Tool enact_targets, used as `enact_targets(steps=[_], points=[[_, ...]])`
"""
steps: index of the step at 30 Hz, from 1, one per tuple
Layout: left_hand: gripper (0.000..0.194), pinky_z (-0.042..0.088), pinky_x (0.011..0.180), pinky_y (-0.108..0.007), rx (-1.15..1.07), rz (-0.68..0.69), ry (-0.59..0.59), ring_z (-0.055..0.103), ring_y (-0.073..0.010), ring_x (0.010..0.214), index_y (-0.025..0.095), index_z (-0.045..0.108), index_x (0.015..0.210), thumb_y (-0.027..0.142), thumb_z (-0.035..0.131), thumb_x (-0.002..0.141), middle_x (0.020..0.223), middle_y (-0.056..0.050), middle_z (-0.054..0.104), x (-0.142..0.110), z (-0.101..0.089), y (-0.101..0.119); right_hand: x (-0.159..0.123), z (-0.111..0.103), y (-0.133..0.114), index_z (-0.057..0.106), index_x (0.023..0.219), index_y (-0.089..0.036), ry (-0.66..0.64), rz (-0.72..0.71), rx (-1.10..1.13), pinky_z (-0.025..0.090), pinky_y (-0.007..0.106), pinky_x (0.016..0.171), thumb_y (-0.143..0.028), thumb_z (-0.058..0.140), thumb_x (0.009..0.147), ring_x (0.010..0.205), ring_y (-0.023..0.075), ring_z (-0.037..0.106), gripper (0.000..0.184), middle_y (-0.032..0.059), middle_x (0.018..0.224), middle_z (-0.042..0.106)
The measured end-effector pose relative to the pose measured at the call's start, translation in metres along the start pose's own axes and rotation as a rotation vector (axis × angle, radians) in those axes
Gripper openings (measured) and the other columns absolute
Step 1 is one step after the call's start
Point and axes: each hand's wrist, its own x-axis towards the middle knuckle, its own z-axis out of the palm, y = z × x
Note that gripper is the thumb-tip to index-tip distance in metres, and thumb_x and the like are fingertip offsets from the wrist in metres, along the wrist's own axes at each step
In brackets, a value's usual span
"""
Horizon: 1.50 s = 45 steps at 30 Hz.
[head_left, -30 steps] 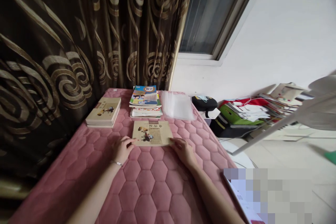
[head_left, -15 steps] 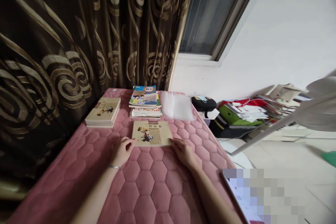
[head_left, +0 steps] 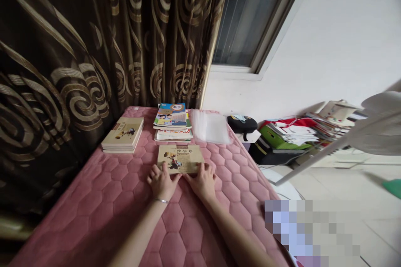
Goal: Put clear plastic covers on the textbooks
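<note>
A cream-covered book (head_left: 186, 160) with Chinese characters and painted figures lies flat on the pink quilted bed cover. My left hand (head_left: 163, 181), a bracelet at its wrist, rests at the book's near left corner, fingers spread, one fingertip on the cover. At the near right corner is my right hand (head_left: 202, 181), also spread, with fingertips over the cover. Both thumbs stretch inward along the near edge and almost meet. Left of it sits a stack of similar cream books (head_left: 123, 133). Behind it stands a pile of textbooks (head_left: 171, 117) with a blue cover on top.
Clear plastic sleeves (head_left: 214, 127) lie right of the textbooks on the quilted cover (head_left: 177, 233). Off the bed's right side are a black case (head_left: 242, 124), a green box with papers (head_left: 275, 137) and a white fan (head_left: 376, 125). A patterned curtain (head_left: 125, 41) hangs behind.
Both hands have moved inward from the book's near corners. Their fingers, earlier pinching its sides, are now spread over its near edge. The book has hardly moved.
</note>
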Motion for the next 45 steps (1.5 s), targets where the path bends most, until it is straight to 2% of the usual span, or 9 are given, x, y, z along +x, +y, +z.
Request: enact_targets(steps=[6,11,20,23,26,29,35,39,45], points=[[0.04,0.037,0.082,-0.041,-0.08,0.077,-0.055,0.055,-0.0283,0.099,0.03,0.059,0.118,0.042,0.061,0.08,0.106,-0.009,0.058,0.011,-0.014,-0.028,0.01,-0.007,0.028,0.061,0.109,-0.025,-0.089,-0.028,0.159,0.042,0.045,0.087,-0.045,0.062,0.077,0.108,0.0293,0.053,0.038,0.0098,0.115,0.057],[0.032,0.042,0.081,-0.03,-0.257,0.263,-0.165,0.062,-0.0181,0.093,0.028,0.066,0.112,0.017,0.057,0.083,0.103,-0.004,0.067,0.031,-0.026,-0.065,0.025,-0.023,0.064,0.066,0.107,-0.024,-0.252,-0.117,0.436,0.05,0.034,0.083,-0.029,0.059,0.078,0.09,0.0206,0.065,0.03,0.0044,0.107,0.068],[0.03,0.047,0.085,-0.029,-0.507,0.356,-0.206,0.064,-0.0165,0.093,0.025,0.069,0.106,0.019,0.053,0.082,0.107,-0.003,0.069,0.045,-0.009,-0.093,0.029,-0.034,0.077,0.067,0.112,-0.025,-0.29,-0.232,0.445,0.047,0.038,0.094,-0.033,0.054,0.082,0.102,0.0217,0.063,0.033,0.0036,0.112,0.068],[0.026,0.047,0.084,-0.029,-0.471,0.38,-0.181,0.063,-0.0168,0.092,0.025,0.068,0.104,0.022,0.052,0.084,0.107,-0.003,0.069,0.042,-0.012,-0.093,0.039,-0.037,0.078,0.068,0.108,-0.023,-0.337,-0.286,0.418,0.051,0.035,0.087,-0.04,0.052,0.084,0.097,0.0211,0.064,0.033,0.0064,0.113,0.067],[0.021,0.045,0.082,-0.03,-0.375,0.374,-0.116,0.062,-0.0184,0.094,0.023,0.065,0.1,0.027,0.06,0.08,0.105,-0.003,0.068,0.033,-0.017,-0.08,0.059,-0.037,0.067,0.072,0.097,-0.022,-0.3,-0.312,0.238,0.05,0.033,0.084,-0.037,0.051,0.086,0.097,0.0205,0.062,0.027,0.009,0.113,0.064],[0.035,0.042,0.081,-0.036,-0.172,0.276,-0.068,0.059,-0.0247,0.098,0.021,0.06,0.102,0.037,0.069,0.072,0.106,-0.006,0.064,0.021,-0.016,-0.059,0.085,-0.028,0.039,0.071,0.098,-0.023,-0.27,-0.378,0.016,0.046,0.032,0.088,-0.028,0.051,0.086,0.104,0.0207,0.059,0.023,0.0085,0.117,0.062],[0.047,0.034,0.088,-0.043,0.097,0.111,-0.013,0.054,-0.029,0.099,0.018,0.056,0.109,0.051,0.063,0.076,0.106,-0.012,0.058,0.009,-0.007,-0.024,0.129,0.006,-0.015,0.066,0.108,-0.025,-0.367,-0.454,-0.065,0.044,0.032,0.085,-0.034,0.049,0.089,0.1,0.0215,0.061,0.028,0.0069,0.112,0.066],[0.043,0.032,0.089,-0.042,0.108,0.114,0.002,0.053,-0.0275,0.099,0.019,0.055,0.11,0.045,0.065,0.077,0.105,-0.011,0.058,0.015,-0.003,-0.027,0.147,0.016,-0.021,0.07,0.099,-0.025,-0.437,-0.432,-0.094,0.045,0.029,0.076,-0.043,0.052,0.086,0.091,0.0211,0.063,0.029,0.0058,0.101,0.07],[0.038,0.037,0.085,-0.041,-0.019,0.111,-0.067,0.049,-0.0278,0.109,0.025,0.051,0.115,0.034,0.064,0.08,0.117,-0.01,0.055,0.038,0.0,-0.047,0.144,0.006,-0.001,0.071,0.072,-0.023,-0.488,-0.371,-0.058,0.042,0.023,0.062,-0.05,0.059,0.08,0.069,0.0161,0.062,0.031,0.0033,0.074,0.07]])
